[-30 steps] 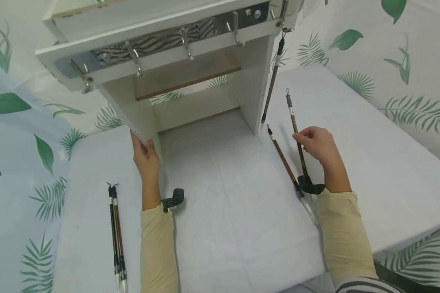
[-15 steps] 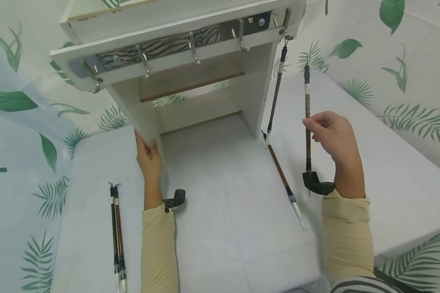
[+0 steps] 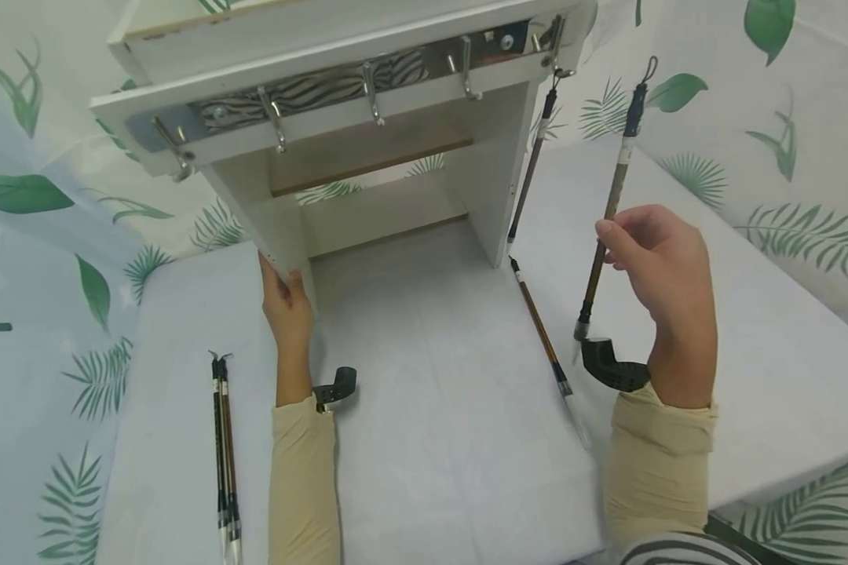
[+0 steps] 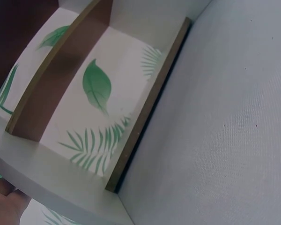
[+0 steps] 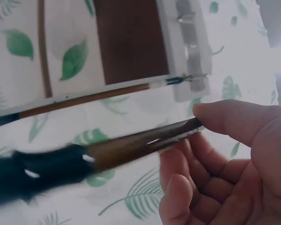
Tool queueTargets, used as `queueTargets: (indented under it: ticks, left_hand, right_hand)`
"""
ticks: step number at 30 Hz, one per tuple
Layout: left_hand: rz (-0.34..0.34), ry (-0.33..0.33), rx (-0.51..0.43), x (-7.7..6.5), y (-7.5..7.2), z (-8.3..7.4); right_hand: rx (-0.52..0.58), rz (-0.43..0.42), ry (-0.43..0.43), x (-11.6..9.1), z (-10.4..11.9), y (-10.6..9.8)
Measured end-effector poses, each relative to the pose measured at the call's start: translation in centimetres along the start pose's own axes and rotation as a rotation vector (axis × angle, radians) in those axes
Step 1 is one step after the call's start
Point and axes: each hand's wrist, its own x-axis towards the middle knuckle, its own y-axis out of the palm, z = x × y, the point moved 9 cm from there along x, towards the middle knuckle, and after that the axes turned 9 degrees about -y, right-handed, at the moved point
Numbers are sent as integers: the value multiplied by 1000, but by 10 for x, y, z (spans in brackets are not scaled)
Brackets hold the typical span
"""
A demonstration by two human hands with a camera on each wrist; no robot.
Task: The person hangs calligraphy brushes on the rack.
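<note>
My right hand (image 3: pixel 667 255) pinches a calligraphy brush (image 3: pixel 613 188) by its shaft between thumb and fingers. The brush is lifted and tilted, its cord loop up and its clear-capped tip down. In the right wrist view the held brush (image 5: pixel 131 149) crosses in front of the hand. My left hand (image 3: pixel 286 306) grips the lower edge of the left side panel of a white shelf unit (image 3: pixel 396 216). A second brush (image 3: pixel 533 161) hangs by its loop from the rightmost hook of the hook rail (image 3: pixel 311 90). The other hooks carry nothing.
One brush (image 3: pixel 540 322) lies on the white-covered table (image 3: pixel 438 408) right of centre, its loop end near the unit's right panel. Two more brushes (image 3: pixel 224 439) lie side by side at the left. Leaf-patterned cloth (image 3: pixel 784 227) surrounds the table.
My right hand has raised the brush from low over the table, upward and to the right, its loop end now higher. My left hand keeps its grip on the panel.
</note>
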Motion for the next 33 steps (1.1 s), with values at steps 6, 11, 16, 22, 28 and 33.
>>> queueTargets:
  ticks: [6, 11, 16, 22, 28, 33]
  left_hand:
    - [-6, 20, 20, -2, -2, -2]
    - [-4, 9, 6, -2, -3, 0]
    - [5, -22, -6, 0, -1, 2]
    - [4, -37, -3, 2, 1, 2]
    - [18, -46, -2, -6, 0, -17]
    - [25, -51, -11, -10, -2, -23]
  right_hand:
    - [49, 32, -123, -8, 21, 9]
    - [95, 57, -266, -15, 46, 28]
    - [152, 51, -313, -17, 58, 37]
    - [161, 36, -341, -18, 65, 42]
    - [180, 24, -354, -19, 70, 48]
    - [186, 36, -356, -21, 72, 54]
